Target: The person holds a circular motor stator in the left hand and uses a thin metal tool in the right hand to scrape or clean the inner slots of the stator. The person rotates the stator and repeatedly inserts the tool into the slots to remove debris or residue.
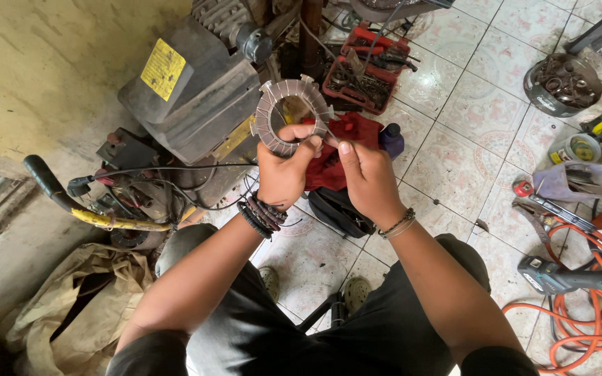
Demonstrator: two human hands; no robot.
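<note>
Seated person, seen from above, knees apart over a tiled floor [454, 160]. Left hand [281, 173] holds a ring-shaped stator core [288, 111] by its lower rim, thumb over the front face and fingers closed behind, so the grip is clamped on the ring. The core is held upright at chest height and turned face-on to the viewer, probably so the slots around its inner edge can be seen and reached; pale insulating slips stand in the slots and stick out past the rim like small teeth. Right hand [367, 177] comes in from the right, thumb and forefinger pinched together at the ring's lower right edge; they look closed on something thin, a wire end or a paper slip, but it is too small to tell which. Both wrists carry bracelets. Directly behind the hands lies a red cloth [343, 150] with a dark blue bottle [391, 139] beside it, and below that a black pouch [336, 212] on the floor. To the left, a grey motor housing [193, 94] with a yellow label sits against the wall, cables trailing from it, and a black-and-yellow handle [71, 202] sticks out low. Farther back, a red parts tray [367, 69] holds dark metal bits. At right, a round tin of rings [562, 83], an orange hose [587, 278] in coils and a power tool [573, 277] lying across it, all well apart from the hands. A tan sack [71, 306] is crumpled at lower left.
</note>
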